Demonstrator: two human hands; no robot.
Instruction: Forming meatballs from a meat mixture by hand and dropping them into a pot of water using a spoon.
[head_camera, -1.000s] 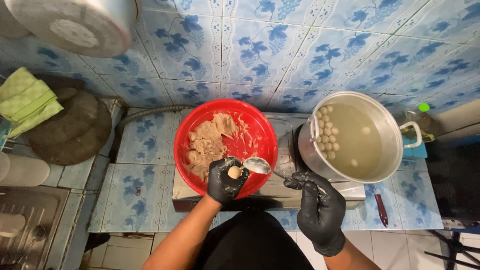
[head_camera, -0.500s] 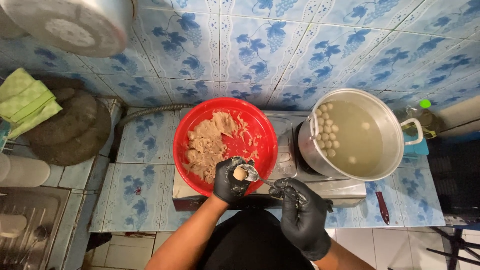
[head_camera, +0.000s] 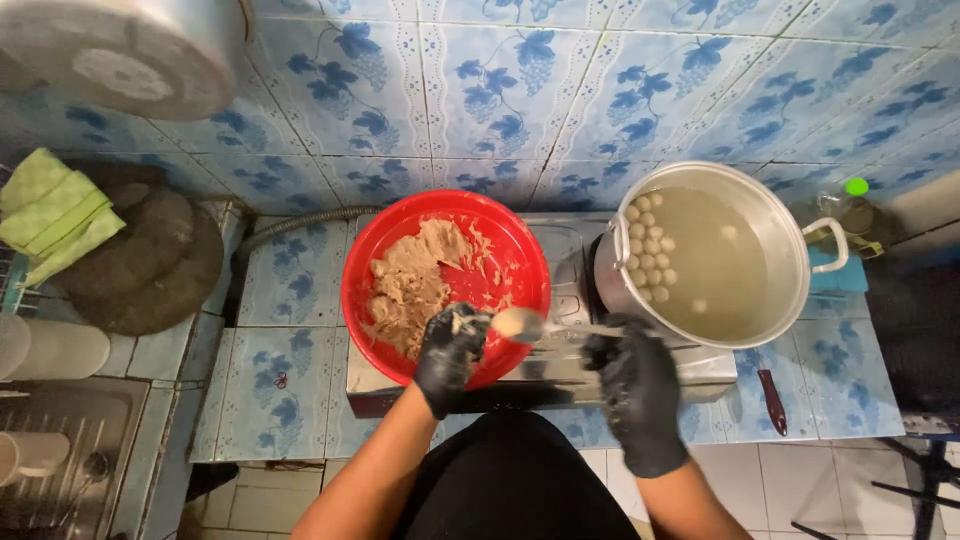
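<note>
Both hands black-gloved, forearms bare. Left hand (head_camera: 452, 352) curled into a loose fist. Right hand (head_camera: 632, 385) closed, fingers pinched, just right of it.

The round red plastic bowl (head_camera: 445, 285) and the tall steel pot of broth (head_camera: 715, 260) stand close together on the steel stove (head_camera: 560, 365), leaving only a narrow gap between them. Open tiled bench (head_camera: 285, 385) lies left of the bowl.

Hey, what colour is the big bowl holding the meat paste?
Red: the bowl is bright red plastic, seen clearly in the head view.
</note>
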